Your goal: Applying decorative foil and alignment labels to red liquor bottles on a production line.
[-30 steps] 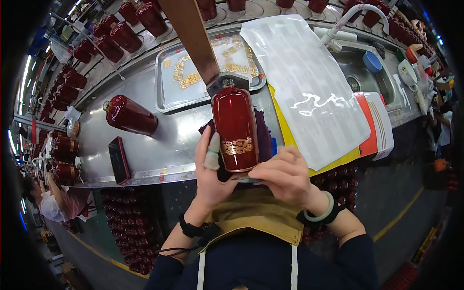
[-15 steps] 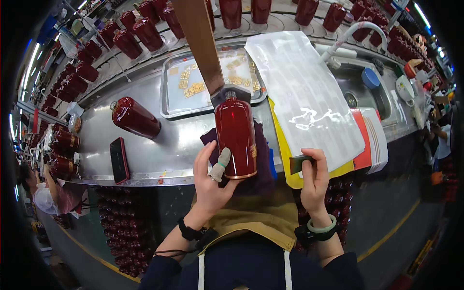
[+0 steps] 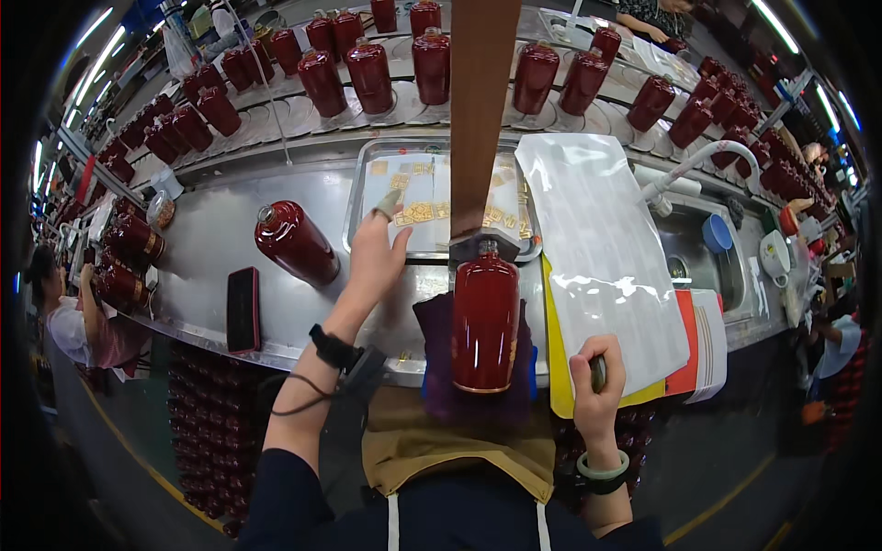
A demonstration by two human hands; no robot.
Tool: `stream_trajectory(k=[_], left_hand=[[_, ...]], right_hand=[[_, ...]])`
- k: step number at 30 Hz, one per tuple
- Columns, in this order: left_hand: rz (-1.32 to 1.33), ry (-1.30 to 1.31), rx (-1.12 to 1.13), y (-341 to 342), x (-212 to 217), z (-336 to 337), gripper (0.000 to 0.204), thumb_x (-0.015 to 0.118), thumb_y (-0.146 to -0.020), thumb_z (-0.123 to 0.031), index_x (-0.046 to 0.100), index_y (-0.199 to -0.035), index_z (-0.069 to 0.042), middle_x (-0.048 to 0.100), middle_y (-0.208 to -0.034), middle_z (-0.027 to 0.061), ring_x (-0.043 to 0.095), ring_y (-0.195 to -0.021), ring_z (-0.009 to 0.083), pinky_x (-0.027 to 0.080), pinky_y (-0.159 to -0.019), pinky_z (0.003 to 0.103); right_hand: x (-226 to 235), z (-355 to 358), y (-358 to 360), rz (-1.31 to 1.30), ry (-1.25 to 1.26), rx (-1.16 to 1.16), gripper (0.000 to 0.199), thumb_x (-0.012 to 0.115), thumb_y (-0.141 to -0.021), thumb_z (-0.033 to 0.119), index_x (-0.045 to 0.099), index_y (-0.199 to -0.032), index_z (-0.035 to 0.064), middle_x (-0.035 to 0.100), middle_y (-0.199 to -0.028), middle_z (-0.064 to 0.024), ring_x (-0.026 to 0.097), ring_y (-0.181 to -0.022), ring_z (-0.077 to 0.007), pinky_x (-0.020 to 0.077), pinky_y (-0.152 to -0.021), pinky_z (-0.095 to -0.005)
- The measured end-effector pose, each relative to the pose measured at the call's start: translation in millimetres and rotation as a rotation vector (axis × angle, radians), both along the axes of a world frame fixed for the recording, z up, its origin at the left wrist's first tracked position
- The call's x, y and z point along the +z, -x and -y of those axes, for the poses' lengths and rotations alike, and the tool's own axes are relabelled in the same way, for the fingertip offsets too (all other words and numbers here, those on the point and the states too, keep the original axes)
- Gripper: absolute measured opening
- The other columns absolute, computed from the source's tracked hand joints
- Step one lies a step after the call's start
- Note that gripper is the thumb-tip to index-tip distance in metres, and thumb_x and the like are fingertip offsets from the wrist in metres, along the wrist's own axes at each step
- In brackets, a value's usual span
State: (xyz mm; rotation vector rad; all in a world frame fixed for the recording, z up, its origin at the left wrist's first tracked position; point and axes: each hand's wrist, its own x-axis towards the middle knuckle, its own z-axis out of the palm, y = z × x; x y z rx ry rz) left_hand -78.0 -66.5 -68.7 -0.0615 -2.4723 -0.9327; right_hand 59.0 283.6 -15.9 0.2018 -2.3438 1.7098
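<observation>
My left hand (image 3: 375,255) reaches over the metal tray (image 3: 353,213), its covered index fingertip at the gold decals (image 3: 419,213) lying in water or on a white sheet there. The thumb stands apart, and I see nothing gripped. Straight ahead of me a dark red glass bottle (image 3: 486,326) leans on a purple cloth (image 3: 438,323), its neck against the bracket of a brown upright bar (image 3: 481,119). My right hand (image 3: 599,390) is closed round a small dark green scraper (image 3: 598,375), mostly hidden by the fingers, above the front edge of the white plastic sheet.
Another red bottle (image 3: 296,242) and a phone (image 3: 243,310) occupy the steel bench on the left. The white plastic sheet (image 3: 606,266) lies over yellow and red folders. To its right is a sink (image 3: 726,275) with a curved tap (image 3: 707,151). Red bottles ride the conveyor (image 3: 367,121) behind.
My left hand has left the bottle's side and moved forward to the tray. My right hand has closed further around the scraper. The view has shifted, with more of the conveyor showing.
</observation>
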Motion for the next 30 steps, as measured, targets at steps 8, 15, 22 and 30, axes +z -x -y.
stream_trajectory(k=[8,15,22,30], left_hand=[[0.199,0.418,0.039,71,-23,7,0.012,0.072,-0.09,-0.012,0.07,-0.095,-0.001,0.071,-0.102,0.0202,0.067,-0.097,0.0392,0.053,-0.087,0.05],[0.132,0.272,0.012,73,-24,8,0.01,0.076,-0.085,-0.006,0.069,-0.092,-0.001,0.069,-0.093,0.0186,0.066,-0.095,0.0387,0.051,-0.087,0.049],[0.104,-0.049,-0.055,63,-13,8,0.009,0.068,-0.089,-0.003,0.066,-0.095,0.003,0.071,-0.093,0.0249,0.068,-0.092,0.0459,0.054,-0.081,0.049],[-0.076,-0.092,-0.153,-48,62,2,0.022,0.06,-0.103,0.004,0.067,-0.125,0.005,0.073,-0.102,0.0109,0.07,-0.099,0.0178,0.054,-0.094,0.035]], right_hand=[[-2,9,-7,0.015,-0.013,-0.028,0.018,0.072,-0.095,0.002,0.054,-0.094,0.0022,0.053,-0.093,-0.0081,0.052,-0.084,-0.0206,0.0453,-0.081,-0.0323],[-7,11,-11,0.041,0.008,-0.022,0.016,0.072,-0.095,0.001,0.056,-0.095,0.0016,0.055,-0.093,-0.0077,0.054,-0.083,-0.0187,0.0466,-0.079,-0.0306],[0,19,-17,0.067,-0.014,-0.027,0.017,0.074,-0.092,0.0,0.058,-0.093,0.0019,0.057,-0.09,-0.0082,0.055,-0.079,-0.0202,0.048,-0.075,-0.033],[20,30,-2,-0.002,-0.03,0.066,0.017,0.079,-0.091,0.006,0.065,-0.1,0.0051,0.062,-0.096,-0.0093,0.061,-0.086,-0.0254,0.0494,-0.077,-0.0352]])
